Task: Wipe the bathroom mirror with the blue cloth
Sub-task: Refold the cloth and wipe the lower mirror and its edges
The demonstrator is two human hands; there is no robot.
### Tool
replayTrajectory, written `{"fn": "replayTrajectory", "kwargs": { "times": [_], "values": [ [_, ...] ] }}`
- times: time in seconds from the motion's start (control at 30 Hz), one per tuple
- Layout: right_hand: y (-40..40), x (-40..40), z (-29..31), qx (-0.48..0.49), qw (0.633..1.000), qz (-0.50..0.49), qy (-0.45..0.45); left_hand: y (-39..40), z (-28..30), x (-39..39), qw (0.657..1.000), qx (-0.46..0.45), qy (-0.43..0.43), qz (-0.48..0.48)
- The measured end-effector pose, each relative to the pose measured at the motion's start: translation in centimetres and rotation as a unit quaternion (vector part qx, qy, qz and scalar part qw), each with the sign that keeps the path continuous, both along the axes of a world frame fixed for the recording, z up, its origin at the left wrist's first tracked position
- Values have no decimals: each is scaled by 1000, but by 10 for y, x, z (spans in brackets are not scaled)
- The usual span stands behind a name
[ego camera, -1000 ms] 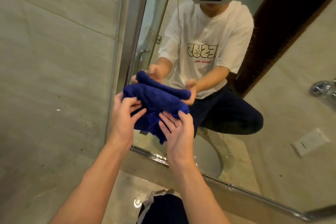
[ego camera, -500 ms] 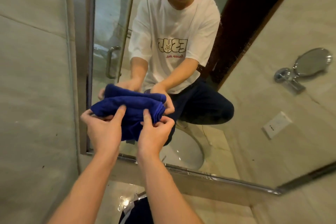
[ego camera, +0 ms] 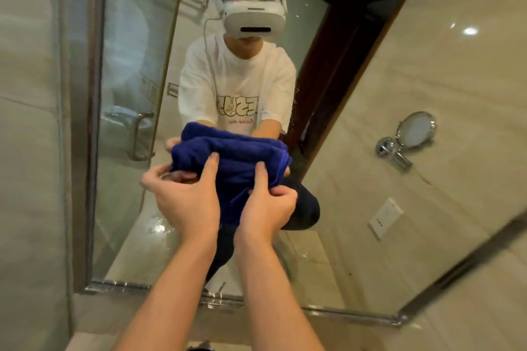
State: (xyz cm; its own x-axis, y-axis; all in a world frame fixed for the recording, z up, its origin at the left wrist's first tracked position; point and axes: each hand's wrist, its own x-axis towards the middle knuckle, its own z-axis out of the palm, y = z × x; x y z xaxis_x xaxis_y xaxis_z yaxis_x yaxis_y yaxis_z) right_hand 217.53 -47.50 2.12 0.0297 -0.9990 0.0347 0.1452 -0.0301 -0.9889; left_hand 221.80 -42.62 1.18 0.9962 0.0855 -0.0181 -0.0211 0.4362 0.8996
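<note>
Cloth: my blue cloth (ego camera: pixel 228 162), thick and folded, against the mirror (ego camera: pixel 356 151).
Hands: my left hand (ego camera: pixel 185 199) and right hand (ego camera: pixel 266 208) both clamp its near edge.

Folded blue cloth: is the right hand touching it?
Touching. The head view shows the right hand pinching the folded blue cloth, thumb lying on its front.
</note>
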Motion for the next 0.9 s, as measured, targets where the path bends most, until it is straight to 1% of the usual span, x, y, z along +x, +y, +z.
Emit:
{"fn": "replayTrajectory", "kwargs": {
  "times": [0.1, 0.13, 0.2, 0.3, 0.43, 0.53, 0.6, 0.63, 0.7, 0.73, 0.83, 0.9],
  "values": [
    [6, -3, -18, 20, 999, 13, 24, -2, -23, -9, 993, -38, 110, -17],
    [5, -5, -19, 18, 999, 18, 34, -3, -27, -9, 990, -36, 130, -30],
    [1, -8, -15, 3, 999, 25, 48, -2, -26, -8, 990, -23, 131, -46],
    [-4, -14, 9, -45, 997, 31, 49, 0, -5, -2, 997, -3, 68, -45],
    [-17, -13, 71, -134, 989, 60, -18, -2, 59, 9, 998, 20, -51, -20],
    [-38, -11, 128, -197, 977, 47, -68, -9, 121, 11, 989, 21, -145, -20],
    [-50, -11, 154, -232, 970, 29, -69, -11, 152, 6, 978, 55, -203, -8],
    [-52, -12, 160, -242, 968, 20, -61, -12, 159, 4, 973, 71, -218, 1],
    [-48, -15, 153, -244, 969, 3, -38, -14, 152, 4, 970, 101, -222, 11],
    [-46, -18, 139, -236, 972, -6, -20, -16, 139, 5, 971, 118, -210, 5],
    [-40, -31, 86, -192, 981, -7, 30, -16, 89, 1, 971, 196, -127, -52],
    [-40, -38, 61, -157, 986, 23, 49, -15, 63, -8, 971, 205, -81, -90]
  ]
}}
